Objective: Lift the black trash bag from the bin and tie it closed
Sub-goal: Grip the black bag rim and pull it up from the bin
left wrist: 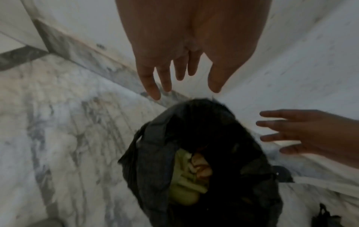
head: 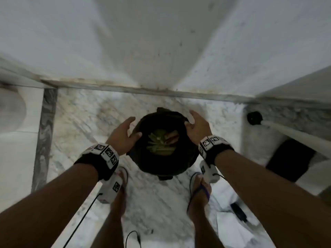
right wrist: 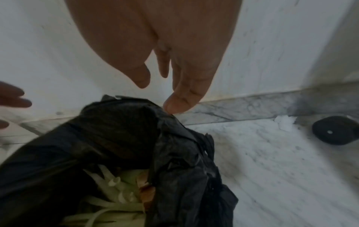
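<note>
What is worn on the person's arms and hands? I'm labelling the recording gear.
Both forearms are bare, with no sleeves or gloves. The left hand and the right hand each have a black wrist strap behind them, carrying a white band with square black-and-white markers. A white camera box with another marker hangs under each wrist, trailing a thin black cable.

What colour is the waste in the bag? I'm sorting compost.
Mostly pale green scraps, some brownish; right wrist view shows it best.

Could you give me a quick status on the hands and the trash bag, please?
Left hand and right hand open, either side of trash bag. Bag in bin, untied. Nothing in the way.
</note>
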